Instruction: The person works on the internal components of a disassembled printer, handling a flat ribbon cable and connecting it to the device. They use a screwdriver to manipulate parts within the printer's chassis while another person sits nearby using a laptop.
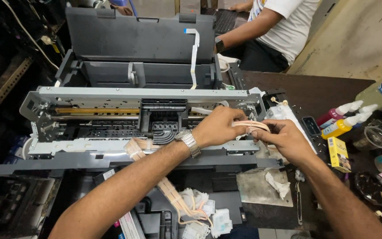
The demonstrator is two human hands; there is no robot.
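Observation:
An opened printer [111, 95] with its cover off lies before me, its metal frame and black print carriage [163, 119] exposed. My left hand [217, 126], a metal watch on its wrist, reaches across and pinches a bundle of pale ink tubes [255, 126] at the printer's right end. My right hand [286, 139] grips the same tube bundle from the right. A flat ribbon of the tubes [173, 192] runs down under my left forearm to a cluster of white cartridge dampers [200, 212] at the bottom.
Ink bottles, magenta [334, 115] and yellow [343, 126], lie at the right beside a small yellow box [339, 154]. A crumpled tissue [277, 183] rests on a stained sheet. Another person in a white shirt [288, 22] sits behind the printer at a keyboard.

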